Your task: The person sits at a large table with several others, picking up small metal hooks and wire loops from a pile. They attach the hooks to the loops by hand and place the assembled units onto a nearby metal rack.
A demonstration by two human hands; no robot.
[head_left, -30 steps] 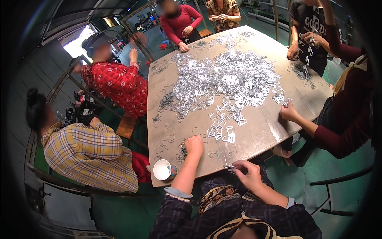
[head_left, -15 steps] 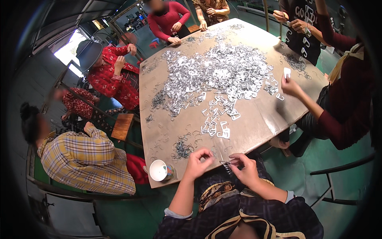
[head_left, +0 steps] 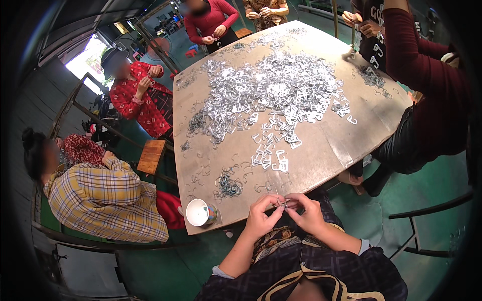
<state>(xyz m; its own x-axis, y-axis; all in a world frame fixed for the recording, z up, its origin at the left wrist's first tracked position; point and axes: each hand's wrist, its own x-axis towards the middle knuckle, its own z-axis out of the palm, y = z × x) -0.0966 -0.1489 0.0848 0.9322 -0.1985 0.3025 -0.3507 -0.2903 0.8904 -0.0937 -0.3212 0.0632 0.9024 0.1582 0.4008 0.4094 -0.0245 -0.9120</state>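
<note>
Your left hand [head_left: 261,216] and right hand [head_left: 307,213] met at the table [head_left: 351,135] edge, fingertips pinching one small metal clip [head_left: 284,203] together. Beyond lay loose hooks [head_left: 228,185], a cup [head_left: 200,212], then the clip pile [head_left: 271,88].

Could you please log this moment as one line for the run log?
left hand: pinching small metal piece | right hand: pinching same piece | place: table edge | nearby: wire hooks, cup
</note>
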